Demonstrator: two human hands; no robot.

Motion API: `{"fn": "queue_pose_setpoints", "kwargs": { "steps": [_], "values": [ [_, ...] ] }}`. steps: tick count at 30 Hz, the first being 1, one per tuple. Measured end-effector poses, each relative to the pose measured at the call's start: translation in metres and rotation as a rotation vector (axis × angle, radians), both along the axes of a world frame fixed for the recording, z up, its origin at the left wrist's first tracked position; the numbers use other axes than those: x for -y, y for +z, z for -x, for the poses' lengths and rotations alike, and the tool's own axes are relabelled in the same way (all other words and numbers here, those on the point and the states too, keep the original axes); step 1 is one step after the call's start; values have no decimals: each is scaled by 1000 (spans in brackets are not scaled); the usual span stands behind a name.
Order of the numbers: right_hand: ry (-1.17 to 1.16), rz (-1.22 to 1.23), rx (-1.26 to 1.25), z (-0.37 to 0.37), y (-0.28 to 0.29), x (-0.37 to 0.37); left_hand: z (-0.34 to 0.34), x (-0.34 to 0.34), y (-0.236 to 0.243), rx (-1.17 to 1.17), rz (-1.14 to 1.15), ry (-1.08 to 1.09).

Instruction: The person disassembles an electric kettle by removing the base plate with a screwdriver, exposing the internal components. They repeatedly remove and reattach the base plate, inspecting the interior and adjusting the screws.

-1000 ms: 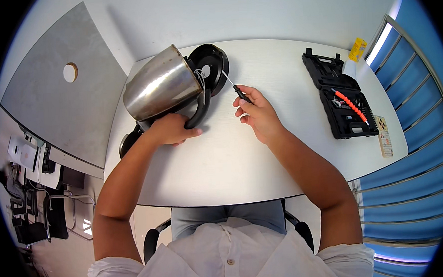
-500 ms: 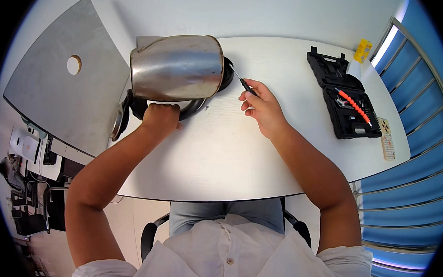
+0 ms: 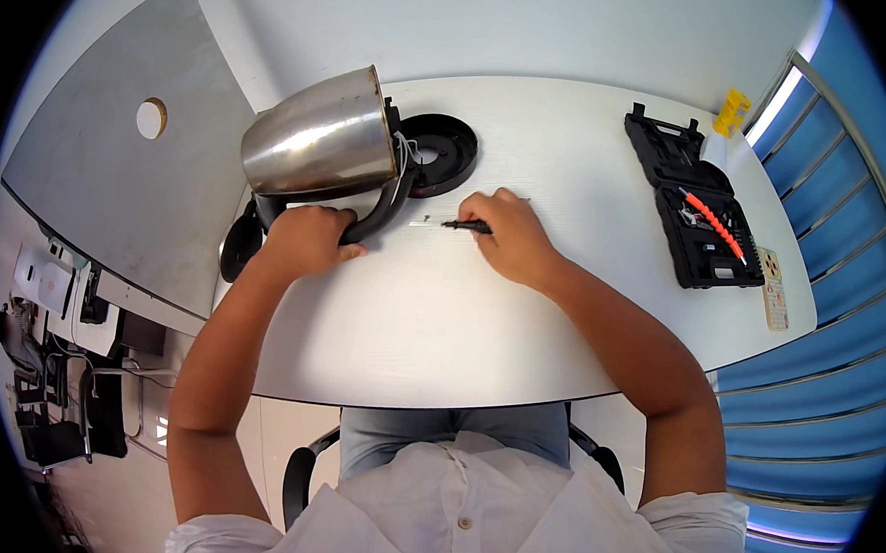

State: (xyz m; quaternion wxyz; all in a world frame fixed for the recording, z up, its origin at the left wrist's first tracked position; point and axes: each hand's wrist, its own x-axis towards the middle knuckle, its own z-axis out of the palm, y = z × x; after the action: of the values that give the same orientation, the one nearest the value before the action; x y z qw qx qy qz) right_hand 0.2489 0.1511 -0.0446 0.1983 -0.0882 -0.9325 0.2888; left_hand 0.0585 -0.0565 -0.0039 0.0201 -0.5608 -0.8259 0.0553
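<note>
A stained steel electric kettle [image 3: 318,138] lies on its side at the back left of the table. My left hand [image 3: 306,242] is wrapped round its black handle [image 3: 378,218]. Off the kettle's bottom end lies a round black base cover [image 3: 446,141], apart from the steel body, with pale wires [image 3: 409,156] showing between them. My right hand [image 3: 509,235] grips a screwdriver [image 3: 470,226] with a black handle, held low over the table and its shaft pointing left. Small dark bits, perhaps screws [image 3: 427,217], lie by its tip. The kettle's lid [image 3: 241,245] hangs at the left end.
An opened black tool case [image 3: 706,223] with an orange flexible shaft [image 3: 713,224] sits at the right. Beside it are a yellow item [image 3: 731,113] and a pale remote control [image 3: 773,289]. A grey panel [image 3: 106,154] borders the white table [image 3: 446,326] on the left; metal railings stand at the right.
The base cover has come away from the kettle's bottom and lies on the table, baring wires. The kettle has tilted and shifted left. My right hand has lowered the screwdriver toward me, turning it leftward.
</note>
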Motion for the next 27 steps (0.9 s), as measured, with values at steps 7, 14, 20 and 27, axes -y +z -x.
{"fn": "queue_pose_setpoints", "kwargs": {
  "steps": [7, 14, 20, 27],
  "values": [
    [286, -405, -146, 42, -24, 1, 15, 7, 18, 193, -207, 36],
    [318, -272, 140, 44, -17, 0, 27, 23, 9, 281, -613, 140],
    [277, -334, -40, 37, -17, -15, 33, 26, -2, 181, -710, 36],
    [190, 725, -283, 53, 17, 14, 22, 18, -10, 185, -682, -102]
  ]
}}
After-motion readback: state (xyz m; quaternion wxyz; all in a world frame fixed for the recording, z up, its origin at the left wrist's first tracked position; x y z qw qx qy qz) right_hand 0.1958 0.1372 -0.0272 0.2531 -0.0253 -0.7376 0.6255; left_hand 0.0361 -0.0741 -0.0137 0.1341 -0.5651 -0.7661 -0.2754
